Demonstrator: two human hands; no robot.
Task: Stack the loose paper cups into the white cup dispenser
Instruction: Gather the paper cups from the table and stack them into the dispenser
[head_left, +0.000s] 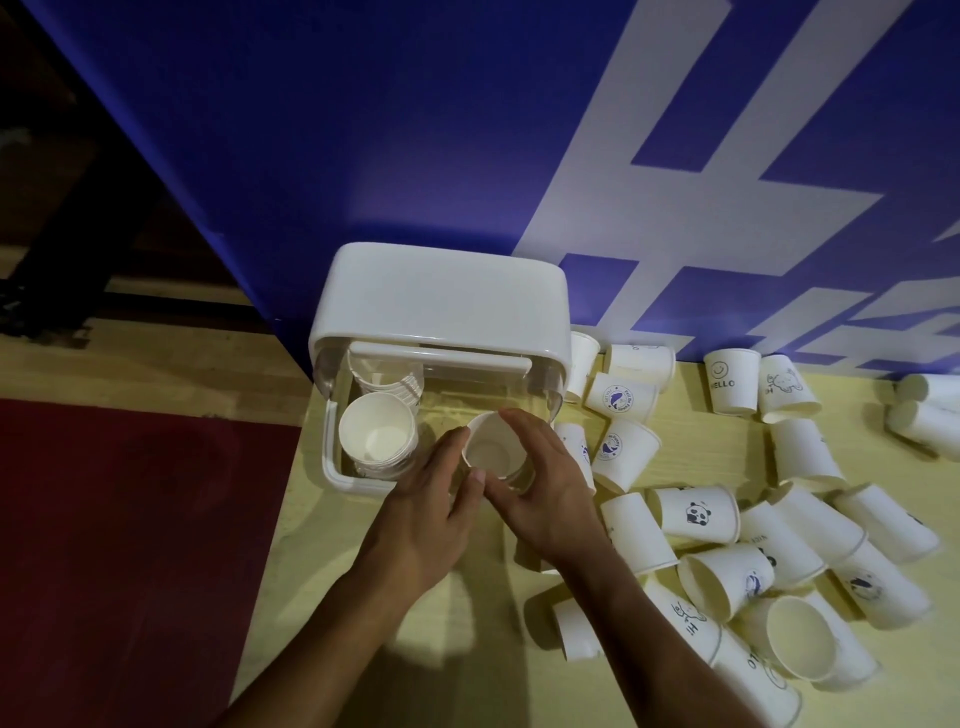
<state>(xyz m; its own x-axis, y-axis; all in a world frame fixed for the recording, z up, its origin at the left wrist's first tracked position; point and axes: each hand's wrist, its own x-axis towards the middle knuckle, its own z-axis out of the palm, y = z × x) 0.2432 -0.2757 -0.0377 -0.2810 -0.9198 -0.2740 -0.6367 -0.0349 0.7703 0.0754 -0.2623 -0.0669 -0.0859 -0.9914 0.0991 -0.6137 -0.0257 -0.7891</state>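
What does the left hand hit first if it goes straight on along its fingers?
The cup: the left hand points up and to the right, and its fingers lie against the cup's side. Past the cup it would probably meet the inside of the dispenser, though depth is unclear.

Single head-worn view, steeply down, close over the table (717, 447)
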